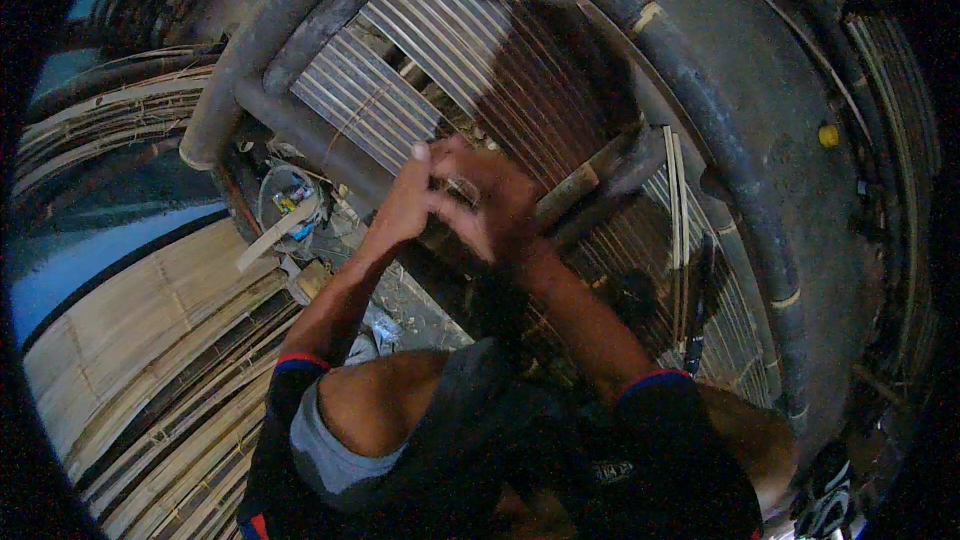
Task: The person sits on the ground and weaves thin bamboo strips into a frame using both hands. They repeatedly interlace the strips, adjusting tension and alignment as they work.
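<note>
My left hand (408, 202) and my right hand (500, 195) meet in front of me, above a frame of thick dark bamboo poles (320, 145). Their fingers are bent toward each other and look closed, with a small gap between the hands. Blur and shadow hide what they hold, if anything. Beneath and beyond them, thin parallel bamboo slats (425, 15) fill the frame. A crosspiece (590, 180) runs to the right of my right hand.
Stacked split bamboo strips (190, 380) lie at the left. A bucket (290, 190) with small items stands near my left forearm. Loose pale sticks (675, 200) lean on the frame at right. A yellow round object (828, 135) lies on the floor.
</note>
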`<state>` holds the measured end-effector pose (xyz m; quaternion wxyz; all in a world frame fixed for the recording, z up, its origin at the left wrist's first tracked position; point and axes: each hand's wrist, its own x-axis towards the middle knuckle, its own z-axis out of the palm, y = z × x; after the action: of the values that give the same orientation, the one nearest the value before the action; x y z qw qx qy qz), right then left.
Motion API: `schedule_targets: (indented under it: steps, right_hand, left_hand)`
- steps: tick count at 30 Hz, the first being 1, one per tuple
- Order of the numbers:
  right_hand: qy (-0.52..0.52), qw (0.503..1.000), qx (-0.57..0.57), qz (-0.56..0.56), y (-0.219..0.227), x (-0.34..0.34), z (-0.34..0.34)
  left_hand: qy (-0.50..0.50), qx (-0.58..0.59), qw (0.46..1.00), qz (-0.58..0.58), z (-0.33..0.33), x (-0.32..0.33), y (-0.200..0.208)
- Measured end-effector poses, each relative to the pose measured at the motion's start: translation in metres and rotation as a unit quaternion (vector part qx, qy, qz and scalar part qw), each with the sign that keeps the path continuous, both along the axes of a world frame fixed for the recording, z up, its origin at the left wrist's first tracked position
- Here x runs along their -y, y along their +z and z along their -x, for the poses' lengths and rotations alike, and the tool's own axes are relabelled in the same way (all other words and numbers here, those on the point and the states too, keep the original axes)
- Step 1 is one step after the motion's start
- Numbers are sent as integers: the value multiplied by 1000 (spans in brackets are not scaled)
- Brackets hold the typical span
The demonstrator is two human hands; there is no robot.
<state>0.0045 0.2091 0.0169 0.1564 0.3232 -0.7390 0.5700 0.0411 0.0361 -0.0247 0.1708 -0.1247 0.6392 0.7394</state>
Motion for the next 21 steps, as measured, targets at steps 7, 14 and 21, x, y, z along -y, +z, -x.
schedule_targets:
  steps: [7,14,21]
  right_hand:
    - [104,959,229,-128,-29,0,-49]
    - [143,650,699,262,0,-8,-4]
    - [426,848,285,-135,39,32,-95]
  left_hand:
    - [238,53,959,-142,0,2,77]
    - [-160,156,974,-36,-79,8,105]
    - [-37,33,963,-263,-47,31,71]
